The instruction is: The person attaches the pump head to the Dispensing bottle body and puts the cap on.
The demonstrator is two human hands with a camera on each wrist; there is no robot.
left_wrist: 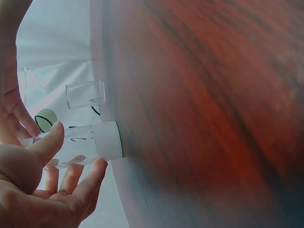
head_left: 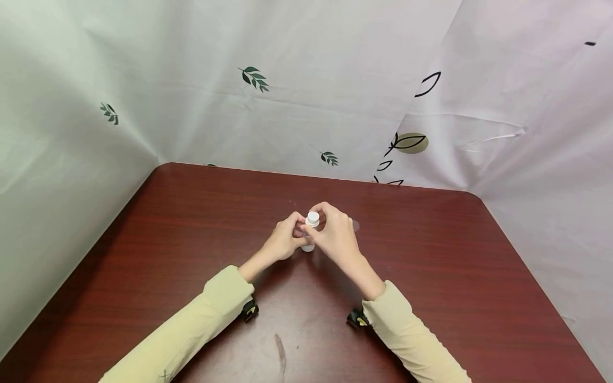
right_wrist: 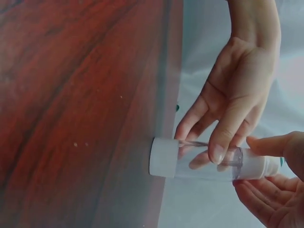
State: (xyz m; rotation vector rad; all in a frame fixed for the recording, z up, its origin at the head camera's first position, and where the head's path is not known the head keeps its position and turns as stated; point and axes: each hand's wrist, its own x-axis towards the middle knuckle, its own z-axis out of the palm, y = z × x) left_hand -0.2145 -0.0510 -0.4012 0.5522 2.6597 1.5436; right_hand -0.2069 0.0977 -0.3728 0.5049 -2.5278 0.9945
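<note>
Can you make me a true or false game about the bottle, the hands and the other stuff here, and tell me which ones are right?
1. The bare left hand holds the clear cylindrical bottle with a white base. True.
2. The bare right hand is touching nothing. False: its fingers hold the bottle's white top.
3. The bottle is lying on its side. False: it is upright.
4. A small see-through cylinder stands on the shiny red-brown table, apart from the bottle. True.
5. In the head view, the small cylinder is left of the bottle. False: it is on the right.
6. Both long cloth sleeves are pale yellow. True.
</note>
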